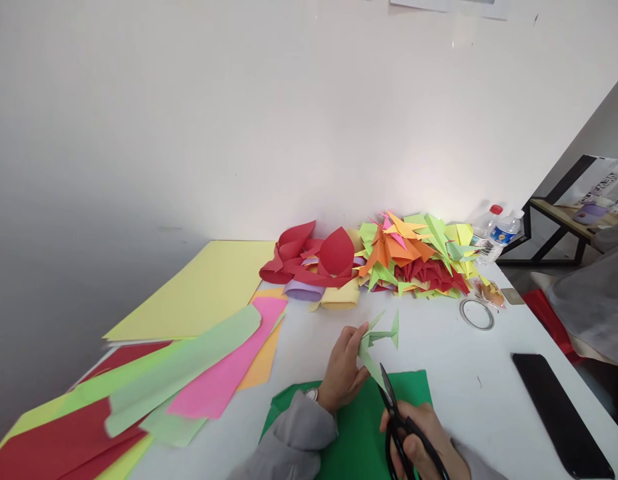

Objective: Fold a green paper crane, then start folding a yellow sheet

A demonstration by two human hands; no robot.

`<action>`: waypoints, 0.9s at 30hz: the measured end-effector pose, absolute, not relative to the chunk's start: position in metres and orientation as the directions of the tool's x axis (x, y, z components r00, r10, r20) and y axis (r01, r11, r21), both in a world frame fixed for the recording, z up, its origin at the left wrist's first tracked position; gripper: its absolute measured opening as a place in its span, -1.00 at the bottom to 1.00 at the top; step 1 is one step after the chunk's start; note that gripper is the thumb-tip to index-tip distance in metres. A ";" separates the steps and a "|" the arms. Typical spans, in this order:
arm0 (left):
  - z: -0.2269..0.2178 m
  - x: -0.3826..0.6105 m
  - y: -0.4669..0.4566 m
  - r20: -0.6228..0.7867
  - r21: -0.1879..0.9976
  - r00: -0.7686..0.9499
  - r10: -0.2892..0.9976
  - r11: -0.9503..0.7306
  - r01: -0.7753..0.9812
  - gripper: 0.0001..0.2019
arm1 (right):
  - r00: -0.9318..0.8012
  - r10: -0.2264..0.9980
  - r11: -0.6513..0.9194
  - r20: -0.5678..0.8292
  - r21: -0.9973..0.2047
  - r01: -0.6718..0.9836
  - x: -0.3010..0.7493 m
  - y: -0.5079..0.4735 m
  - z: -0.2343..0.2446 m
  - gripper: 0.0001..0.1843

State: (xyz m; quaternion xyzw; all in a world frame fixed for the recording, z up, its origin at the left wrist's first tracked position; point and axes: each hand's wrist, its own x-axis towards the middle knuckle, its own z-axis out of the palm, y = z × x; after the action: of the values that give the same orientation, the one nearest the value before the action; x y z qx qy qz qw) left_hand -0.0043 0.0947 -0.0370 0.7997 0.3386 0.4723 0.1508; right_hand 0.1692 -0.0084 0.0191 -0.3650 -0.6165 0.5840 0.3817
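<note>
- A folded light-green paper piece [376,343] is held up just above the table [453,360], over the far edge of a dark green sheet [359,427] that lies flat at the near edge.
- The left hand [343,373] pinches the paper piece at its left side, thumb and fingers closed on it; a grey sleeve [293,443] and a watch at the wrist show behind it.
- The right hand [423,440] is wrapped around the black handles of the scissors [396,417], whose blades point up and away and meet the lower strip of the paper piece.
- Left of the hands, long sheets fan out across the table: a pink sheet [229,373], pale green strips [183,370], an orange sheet under them, red sheets [59,443] at the near corner and a large yellow sheet [203,287] farther back.
- Beyond the hands, against the wall, lies a heap of red curled paper shapes [309,257] and, just right of it, a pile of folded paper pieces [419,257] in orange, green, yellow and red.
- To the right of that pile stand two clear plastic bottles [493,233]; nearer, a roll of tape [477,313] lies flat.
- A black phone [556,413] lies on the table's right side, well apart from the scissors.
- Nothing lies between the hands and the paper piles.
</note>
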 end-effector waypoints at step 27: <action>-0.038 -0.005 0.094 0.628 0.588 0.336 0.702 -0.711 0.385 -0.42 | -0.454 0.891 0.061 0.026 -0.996 0.064 0.169 -0.007 0.026 -0.19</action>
State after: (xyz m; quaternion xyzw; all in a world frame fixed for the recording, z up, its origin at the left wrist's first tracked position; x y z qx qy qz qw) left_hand -0.0052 0.0939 -0.0383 0.7994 0.3398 0.4654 0.1703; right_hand 0.1695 -0.0070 0.0256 -0.3773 -0.6325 0.5718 0.3615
